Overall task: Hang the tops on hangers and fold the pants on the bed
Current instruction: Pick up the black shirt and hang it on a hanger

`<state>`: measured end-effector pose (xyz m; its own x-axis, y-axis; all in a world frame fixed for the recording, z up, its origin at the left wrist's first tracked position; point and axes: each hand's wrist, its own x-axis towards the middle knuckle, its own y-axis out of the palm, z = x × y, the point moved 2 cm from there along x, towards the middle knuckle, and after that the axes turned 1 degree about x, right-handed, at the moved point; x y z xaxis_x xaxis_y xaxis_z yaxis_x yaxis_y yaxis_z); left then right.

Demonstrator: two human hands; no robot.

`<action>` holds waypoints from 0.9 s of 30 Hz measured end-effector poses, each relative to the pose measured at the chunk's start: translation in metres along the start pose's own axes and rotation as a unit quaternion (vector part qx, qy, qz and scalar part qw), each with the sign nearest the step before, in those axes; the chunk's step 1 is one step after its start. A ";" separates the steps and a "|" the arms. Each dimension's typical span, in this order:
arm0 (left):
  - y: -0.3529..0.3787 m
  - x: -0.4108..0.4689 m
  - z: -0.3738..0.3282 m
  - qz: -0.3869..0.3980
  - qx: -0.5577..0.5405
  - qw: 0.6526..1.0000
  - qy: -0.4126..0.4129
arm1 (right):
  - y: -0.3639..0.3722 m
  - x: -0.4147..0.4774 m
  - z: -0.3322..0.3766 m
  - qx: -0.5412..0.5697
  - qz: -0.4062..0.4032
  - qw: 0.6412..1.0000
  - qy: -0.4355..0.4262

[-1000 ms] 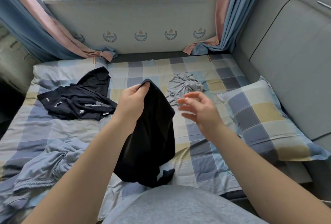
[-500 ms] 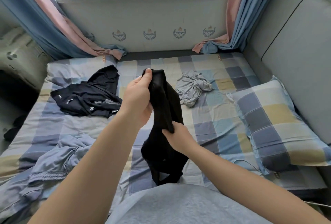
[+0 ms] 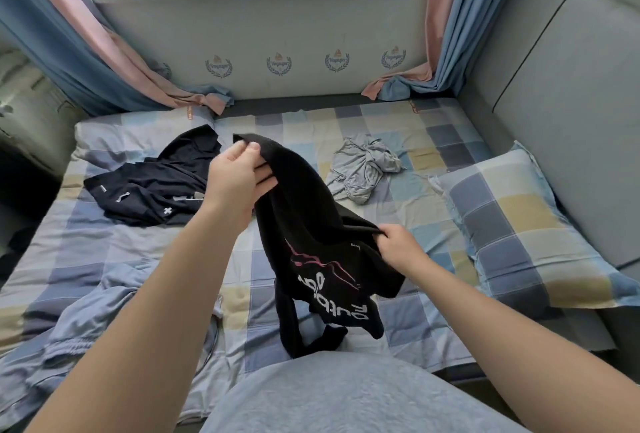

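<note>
Your left hand (image 3: 239, 183) raised over the bed (image 3: 408, 121), fingers (image 3: 265, 174) pinching the upper edge of the black top (image 3: 304, 221), your right hand (image 3: 398, 245) lower, gripping another fold (white lettering facing you), hem touching the bed, dark garment (image 3: 152, 187) left, grey garment (image 3: 363, 169) beyond.

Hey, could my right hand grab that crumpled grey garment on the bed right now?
Likely not yet: the right hand grips the black top. The path to the grey garment looks free once it lets go.
</note>
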<state>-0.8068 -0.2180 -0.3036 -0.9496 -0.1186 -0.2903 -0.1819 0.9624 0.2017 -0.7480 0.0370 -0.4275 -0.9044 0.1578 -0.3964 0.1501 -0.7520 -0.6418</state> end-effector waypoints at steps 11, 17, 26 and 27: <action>0.011 -0.048 0.071 0.196 0.306 0.928 -0.086 | -0.013 -0.029 0.076 0.523 0.038 0.848 0.074; 0.022 -0.055 0.109 0.227 0.325 0.917 0.053 | -0.017 -0.048 0.110 0.646 0.103 0.748 0.111; -0.001 -0.040 0.100 0.127 0.394 0.908 0.064 | -0.037 -0.036 0.099 0.649 0.064 0.747 0.125; -0.002 -0.039 0.096 0.137 0.405 0.902 0.058 | -0.038 -0.034 0.095 0.647 0.064 0.748 0.131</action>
<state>-0.7451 -0.1914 -0.3827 -0.9593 0.1719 -0.2240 0.2660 0.8165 -0.5124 -0.7605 -0.0010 -0.3272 -0.7812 0.0240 -0.6238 -0.4366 -0.7352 0.5185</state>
